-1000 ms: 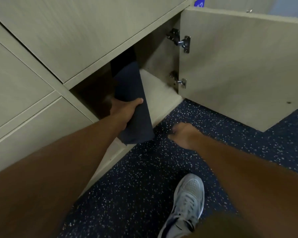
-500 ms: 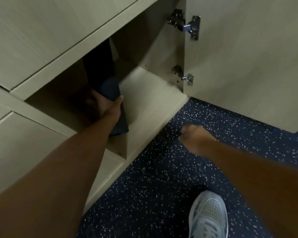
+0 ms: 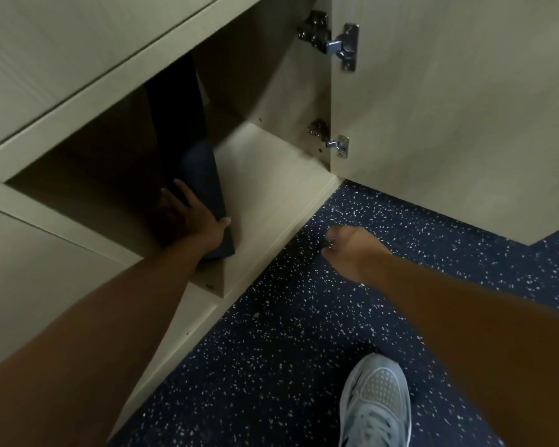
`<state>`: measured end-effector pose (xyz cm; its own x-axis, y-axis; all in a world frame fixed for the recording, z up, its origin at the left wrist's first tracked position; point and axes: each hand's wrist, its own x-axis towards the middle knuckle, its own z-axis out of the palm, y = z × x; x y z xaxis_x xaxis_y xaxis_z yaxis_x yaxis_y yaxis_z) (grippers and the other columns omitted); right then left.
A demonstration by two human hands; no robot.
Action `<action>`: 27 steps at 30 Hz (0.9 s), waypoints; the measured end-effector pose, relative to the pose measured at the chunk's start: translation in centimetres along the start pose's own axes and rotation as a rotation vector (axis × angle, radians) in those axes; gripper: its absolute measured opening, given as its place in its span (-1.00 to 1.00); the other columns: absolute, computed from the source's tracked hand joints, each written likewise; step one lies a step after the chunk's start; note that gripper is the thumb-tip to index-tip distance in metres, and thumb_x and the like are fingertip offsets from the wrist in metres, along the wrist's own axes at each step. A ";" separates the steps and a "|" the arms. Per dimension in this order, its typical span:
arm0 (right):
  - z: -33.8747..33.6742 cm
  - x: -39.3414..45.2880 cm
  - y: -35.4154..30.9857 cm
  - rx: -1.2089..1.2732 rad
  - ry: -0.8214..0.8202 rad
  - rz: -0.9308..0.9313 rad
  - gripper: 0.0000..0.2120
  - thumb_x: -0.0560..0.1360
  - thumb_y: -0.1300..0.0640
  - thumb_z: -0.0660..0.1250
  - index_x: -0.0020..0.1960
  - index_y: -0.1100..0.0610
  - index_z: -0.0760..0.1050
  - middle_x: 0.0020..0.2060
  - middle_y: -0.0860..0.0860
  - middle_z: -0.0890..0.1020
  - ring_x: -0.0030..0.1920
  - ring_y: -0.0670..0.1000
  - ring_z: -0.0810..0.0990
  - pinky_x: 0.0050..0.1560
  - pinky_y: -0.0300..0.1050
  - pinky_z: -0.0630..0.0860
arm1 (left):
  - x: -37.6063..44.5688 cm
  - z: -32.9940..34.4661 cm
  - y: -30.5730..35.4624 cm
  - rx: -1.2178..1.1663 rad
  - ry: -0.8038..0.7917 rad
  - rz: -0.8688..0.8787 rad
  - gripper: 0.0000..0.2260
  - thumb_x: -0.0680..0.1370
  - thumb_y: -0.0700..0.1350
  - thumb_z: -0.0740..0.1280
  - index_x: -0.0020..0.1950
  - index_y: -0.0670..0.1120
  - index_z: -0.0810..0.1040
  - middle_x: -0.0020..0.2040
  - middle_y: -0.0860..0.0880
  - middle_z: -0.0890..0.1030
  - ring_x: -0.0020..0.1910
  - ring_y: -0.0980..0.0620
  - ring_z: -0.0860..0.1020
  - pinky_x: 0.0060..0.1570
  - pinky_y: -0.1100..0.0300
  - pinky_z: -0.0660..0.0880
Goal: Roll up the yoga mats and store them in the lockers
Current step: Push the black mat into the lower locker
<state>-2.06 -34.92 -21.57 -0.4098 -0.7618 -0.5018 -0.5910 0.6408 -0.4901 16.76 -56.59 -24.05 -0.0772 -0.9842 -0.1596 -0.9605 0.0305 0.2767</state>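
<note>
A dark navy rolled yoga mat (image 3: pixel 204 179) lies lengthwise inside the open bottom locker (image 3: pixel 271 162), along its left side, with its far end lost in shadow. My left hand (image 3: pixel 191 217) is inside the locker and grips the mat's near end, thumb hooked over the front edge. Outside the locker, my right hand (image 3: pixel 352 250) hovers just above the floor, its fingers loosely curled with nothing in them.
The locker door (image 3: pixel 449 108) stands swung open on the right, on two metal hinges (image 3: pixel 339 43). Closed beige locker fronts (image 3: pixel 46 59) fill the left. The floor (image 3: pixel 271 350) is dark blue with white specks. A pale sneaker (image 3: pixel 375 401) stands at the bottom.
My left hand has pushed the rolled mat from half outside to deep inside the locker. The view has moved closer. My right hand has stayed low beside the opening.
</note>
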 end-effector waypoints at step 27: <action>-31.7 -17.0 1.5 -0.556 0.517 0.077 -0.19 0.56 0.01 0.37 0.63 0.12 -0.01 0.61 0.15 0.13 0.60 0.24 0.06 0.58 0.19 0.04 | -38.9 -19.4 7.7 -0.514 -0.363 0.622 -0.92 0.59 0.05 0.40 0.08 0.16 0.59 0.02 0.28 0.61 0.09 0.37 0.52 -0.03 0.49 0.41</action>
<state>-17.97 -24.00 8.80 -0.6566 -0.7522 -0.0557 -0.7542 0.6559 0.0324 17.55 -21.47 2.70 -0.7095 -0.6968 -0.1050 -0.4840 0.3736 0.7913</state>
